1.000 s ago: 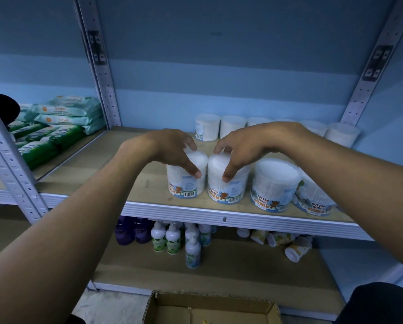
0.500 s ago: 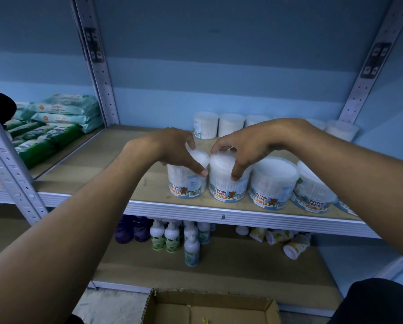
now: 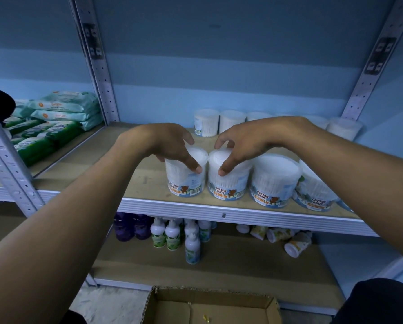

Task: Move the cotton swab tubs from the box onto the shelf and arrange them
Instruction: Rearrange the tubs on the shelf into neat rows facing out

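Each hand has a clawed grip over the top of one tub. The left hand (image 3: 170,146) curls round the leftmost tub (image 3: 186,177), thumb pressed on its front wall and fingers over the far rim. The right hand (image 3: 247,143) holds the second tub (image 3: 228,181) the same way. Both tubs stand upright at the front of the shelf (image 3: 135,183), just beside each other, with two more tubs (image 3: 274,183) continuing the row to the right and a back row (image 3: 219,122) near the wall.

The tubs look like thin clear plastic packed with swabs, so probably light and fairly stiff, with smooth walls that could slip. Taking them across the lid, thumb against fingers, seems the surest hold, and a hard squeeze may flex the wall.

Compared with a second ago, the left tub has turned, so its label now faces forward. The box (image 3: 209,307) lies below, and no tubs show in the part of it in view.
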The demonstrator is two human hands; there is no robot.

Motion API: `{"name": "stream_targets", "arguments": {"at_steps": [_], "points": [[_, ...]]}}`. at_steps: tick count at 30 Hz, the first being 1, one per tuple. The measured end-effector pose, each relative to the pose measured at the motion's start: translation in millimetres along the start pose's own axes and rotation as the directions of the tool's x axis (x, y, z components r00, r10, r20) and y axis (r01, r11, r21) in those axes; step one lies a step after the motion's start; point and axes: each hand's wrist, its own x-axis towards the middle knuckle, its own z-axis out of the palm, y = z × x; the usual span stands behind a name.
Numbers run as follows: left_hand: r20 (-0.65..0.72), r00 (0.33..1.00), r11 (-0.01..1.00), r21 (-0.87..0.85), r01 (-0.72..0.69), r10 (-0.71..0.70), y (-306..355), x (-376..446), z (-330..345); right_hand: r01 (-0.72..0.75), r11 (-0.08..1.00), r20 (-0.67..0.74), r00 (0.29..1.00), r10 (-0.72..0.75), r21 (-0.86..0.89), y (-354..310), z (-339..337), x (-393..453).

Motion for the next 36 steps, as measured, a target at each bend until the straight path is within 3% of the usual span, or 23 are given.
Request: {"name": "stream_targets", "arguments": {"at_steps": [9, 16, 27, 36], "points": [[-0.041, 0.998, 0.998, 0.033, 0.053, -0.051, 2, 5, 6, 0.035, 0.998, 0.030, 0.999, -0.037, 0.056, 5, 0, -1], [0.049, 0.998, 0.999, -0.018, 0.033, -0.032, -1, 4, 2, 0.056, 0.995, 0.034, 0.998, -0.059, 0.080, 8, 2, -1], [0.004, 0.999, 0.999, 0.017, 0.035, -0.035, -2, 5, 4, 0.065, 0.996, 0.036, 0.997, -0.067, 0.066, 9, 4, 2], [-0.016, 1.000, 0.990, 0.140, 0.015, -0.013, 1, 7, 4, 0.052, 0.991, 0.060, 0.996, -0.060, 0.125, 20, 0, -12]]}}
